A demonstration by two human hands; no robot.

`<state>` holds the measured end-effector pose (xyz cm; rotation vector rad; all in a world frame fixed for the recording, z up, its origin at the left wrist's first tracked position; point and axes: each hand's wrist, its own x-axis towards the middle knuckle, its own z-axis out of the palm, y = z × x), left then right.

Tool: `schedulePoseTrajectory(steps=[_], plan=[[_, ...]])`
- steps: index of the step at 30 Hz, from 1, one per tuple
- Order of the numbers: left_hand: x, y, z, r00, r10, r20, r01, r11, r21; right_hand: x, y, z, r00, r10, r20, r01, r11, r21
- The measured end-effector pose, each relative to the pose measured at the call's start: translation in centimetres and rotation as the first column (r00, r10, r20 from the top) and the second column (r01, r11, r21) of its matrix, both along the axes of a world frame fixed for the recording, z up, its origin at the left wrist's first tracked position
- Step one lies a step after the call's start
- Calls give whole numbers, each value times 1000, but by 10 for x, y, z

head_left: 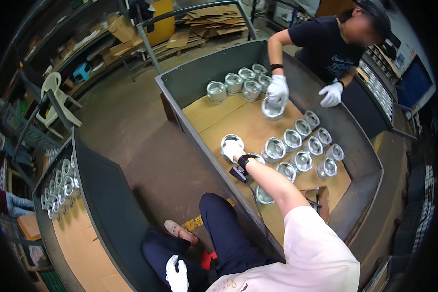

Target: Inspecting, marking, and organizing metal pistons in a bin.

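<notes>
- Grey metal bin [355,160], cardboard-lined, holds rows of shiny metal cans [301,160].
- Right hand [232,147], gloved, grip clamped over one can [227,141] by the bin's near wall; looks rigid, slick, light — best held around the rim.
- Left hand [176,273], fingers loosely apart, rests on the knee.

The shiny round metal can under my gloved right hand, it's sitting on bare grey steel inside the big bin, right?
Not quite. The head view shows the shiny round metal can under your white-gloved right hand sitting on the brown cardboard sheet that lines the big grey metal bin, not on bare steel.
</notes>
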<state>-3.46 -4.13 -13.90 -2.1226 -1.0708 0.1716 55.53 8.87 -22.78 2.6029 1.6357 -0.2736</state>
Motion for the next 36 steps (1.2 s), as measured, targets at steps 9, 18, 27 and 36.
schedulePoseTrajectory(steps=[9,18,27,36], plan=[[9,-12,-20,427,761,488,698,65,-713,-152,-97,261,735,95,-671,293,848,441],[23,-22,-45,51,997,54,930,-28,-367,-303,-159,283,-32,314,-949,198,933,302],[9,-42,-36,-222,975,-26,968,218,-121,-327,-163,220,643,631,-434,-462,771,438],[20,-19,-58,-114,993,-25,972,107,-208,-288,-156,229,554,558,-618,-415,829,376]])
